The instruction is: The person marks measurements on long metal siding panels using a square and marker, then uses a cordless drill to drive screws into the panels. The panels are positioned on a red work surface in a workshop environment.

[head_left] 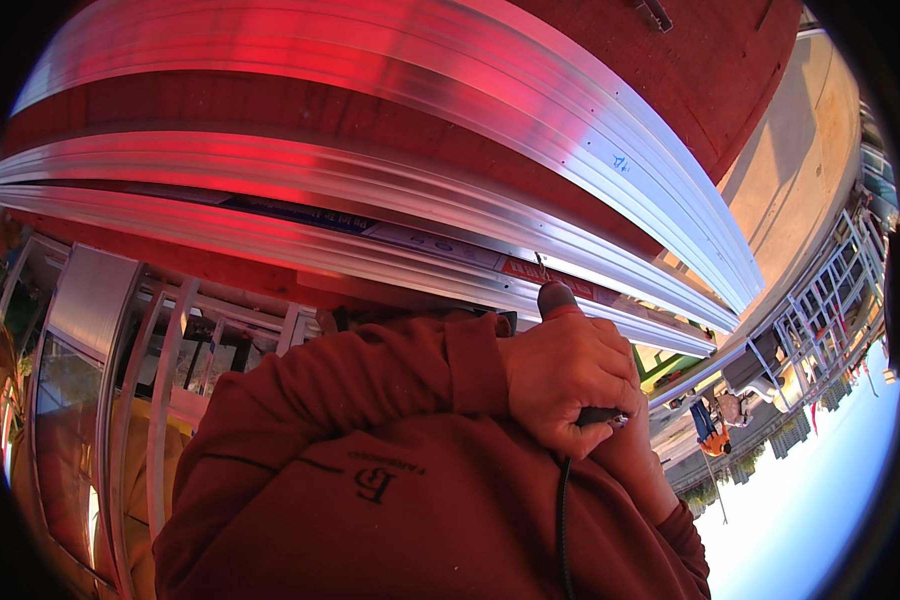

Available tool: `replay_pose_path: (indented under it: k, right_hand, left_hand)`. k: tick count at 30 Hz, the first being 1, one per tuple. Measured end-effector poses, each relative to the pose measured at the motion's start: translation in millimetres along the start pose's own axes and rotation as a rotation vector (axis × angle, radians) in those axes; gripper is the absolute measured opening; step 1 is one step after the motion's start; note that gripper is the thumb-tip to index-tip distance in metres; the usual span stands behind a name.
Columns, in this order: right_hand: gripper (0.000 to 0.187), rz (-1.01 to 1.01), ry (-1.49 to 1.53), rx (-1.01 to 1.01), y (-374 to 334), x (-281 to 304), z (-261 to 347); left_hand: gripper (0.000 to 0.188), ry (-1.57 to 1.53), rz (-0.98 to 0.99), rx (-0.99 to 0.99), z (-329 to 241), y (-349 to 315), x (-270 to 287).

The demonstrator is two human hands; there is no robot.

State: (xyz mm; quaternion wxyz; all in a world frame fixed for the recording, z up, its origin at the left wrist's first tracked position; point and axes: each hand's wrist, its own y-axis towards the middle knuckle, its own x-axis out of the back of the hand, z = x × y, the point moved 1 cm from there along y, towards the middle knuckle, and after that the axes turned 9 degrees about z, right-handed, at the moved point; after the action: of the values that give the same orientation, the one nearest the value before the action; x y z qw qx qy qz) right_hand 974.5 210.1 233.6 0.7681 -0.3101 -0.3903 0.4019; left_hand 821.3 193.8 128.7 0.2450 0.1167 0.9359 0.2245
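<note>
Where the head view looks past a red sleeve [370, 440], one hand [570, 375] is clenched around a dark tool [558, 297], fingers wrapped tight on its rounded grip; which hand it is cannot be told, and the other hand is hidden. A thin bit rises from the tool to the lower edge of the nearest rail [370, 255]. A black cord [564, 520] hangs from the fist down over the sleeve.

Three long aluminium rails, ribbed and glossy, curve across the upper picture against a matte red board [730, 60]. A narrow label strip [440, 243], dark blue, then white, then red, runs along the nearest rail just above the tool.

At left stand upright metal frames [120, 380], close beside the sleeve. At right a tan floor [800, 170] lies open, edged by railing [830, 290].
</note>
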Motion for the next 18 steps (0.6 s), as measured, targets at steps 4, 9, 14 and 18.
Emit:
replay_pose_path:
  k: [4, 9, 14, 18]
  right_hand:
    - [0.034, 0.025, -0.009, -0.013, -4, -3, -6]
    - [0.036, 0.020, -0.013, 0.035, -6, -8, -13]
    - [0.036, -0.036, 0.056, 0.023, -6, -10, -10]
    - [0.036, -0.012, 0.016, 0.027, -5, -7, -7]
  left_hand:
    - [0.032, -0.010, -0.001, 0.003, 1, -2, -3]
    - [0.031, 0.003, 0.040, 0.011, 1, -3, -2]
    - [0.031, -0.005, 0.050, 0.015, 1, -4, -2]
    - [0.032, -0.006, 0.043, 0.011, 1, -4, -3]
